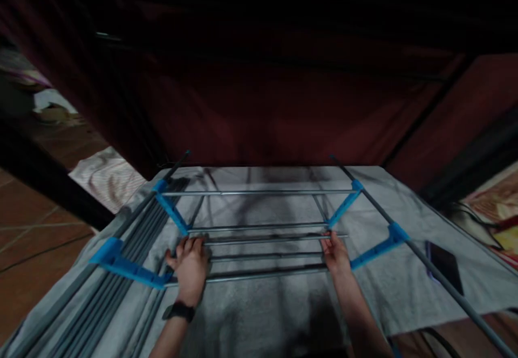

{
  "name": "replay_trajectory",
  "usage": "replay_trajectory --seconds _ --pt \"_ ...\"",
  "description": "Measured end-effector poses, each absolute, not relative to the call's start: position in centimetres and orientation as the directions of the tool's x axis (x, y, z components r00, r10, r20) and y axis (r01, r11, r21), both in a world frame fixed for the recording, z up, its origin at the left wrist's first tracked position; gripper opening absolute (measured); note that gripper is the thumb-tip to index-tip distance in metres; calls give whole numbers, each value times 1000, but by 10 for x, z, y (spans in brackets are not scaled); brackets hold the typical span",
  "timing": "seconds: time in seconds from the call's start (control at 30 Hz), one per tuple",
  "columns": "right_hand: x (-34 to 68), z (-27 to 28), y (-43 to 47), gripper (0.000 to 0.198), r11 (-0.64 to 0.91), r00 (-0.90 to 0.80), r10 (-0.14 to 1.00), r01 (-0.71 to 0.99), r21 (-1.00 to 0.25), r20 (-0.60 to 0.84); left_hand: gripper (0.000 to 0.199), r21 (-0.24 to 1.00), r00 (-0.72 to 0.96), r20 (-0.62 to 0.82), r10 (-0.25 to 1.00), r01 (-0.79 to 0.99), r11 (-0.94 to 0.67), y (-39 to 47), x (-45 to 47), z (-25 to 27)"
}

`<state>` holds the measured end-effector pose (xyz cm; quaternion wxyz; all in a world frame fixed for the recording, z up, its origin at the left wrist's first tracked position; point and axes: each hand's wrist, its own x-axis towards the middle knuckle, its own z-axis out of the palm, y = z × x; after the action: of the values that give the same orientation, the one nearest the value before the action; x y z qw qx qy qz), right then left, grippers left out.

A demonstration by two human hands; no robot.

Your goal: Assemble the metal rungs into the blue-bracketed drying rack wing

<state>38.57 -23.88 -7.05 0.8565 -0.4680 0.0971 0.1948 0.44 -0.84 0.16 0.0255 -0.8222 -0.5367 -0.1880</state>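
A frame of thin grey metal rods joined by blue plastic brackets [133, 271] stands in front of me. My left hand [190, 266], with a dark band at the wrist, is curled over the left ends of the lower rods. In my right hand [335, 252], thumb and fingers pinch a metal rod [267, 239] near its right end, whose tip sticks out past the hand. This rod lies between the other crossbars, and its left end runs under my left fingers. Another blue bracket [374, 247] is just right of my right hand.
Several loose grey rods [125, 277] lie lengthwise on the left of the grey cloth [267, 315]. A dark phone [444, 271] lies at the right, beside a long side pole [437, 266]. Dark red panels [263, 115] rise behind. Tiled floor [36, 228] shows at left.
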Motion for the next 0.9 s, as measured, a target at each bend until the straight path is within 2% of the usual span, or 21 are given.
replay_trajectory --seconds 0.23,0.37,0.5,0.6,0.9 --pt "373 -44 -232 14 528 889 345 -448 -721 -300 41 35 425 257 868 893 -448 1 3 -5" --pt "368 -38 -231 21 556 890 349 -448 -700 -292 39 21 424 223 878 898 -439 6 2 -8" --pt "366 -35 -230 37 553 889 321 -456 -697 -327 38 12 422 205 883 901 -434 7 3 -9" --pt "364 -33 -231 45 569 886 348 -459 -682 -306 37 24 418 192 888 903 -430 7 3 -9" --pt "363 -35 -232 36 598 862 417 -500 -627 -290 34 52 383 199 902 915 -400 5 6 -6"
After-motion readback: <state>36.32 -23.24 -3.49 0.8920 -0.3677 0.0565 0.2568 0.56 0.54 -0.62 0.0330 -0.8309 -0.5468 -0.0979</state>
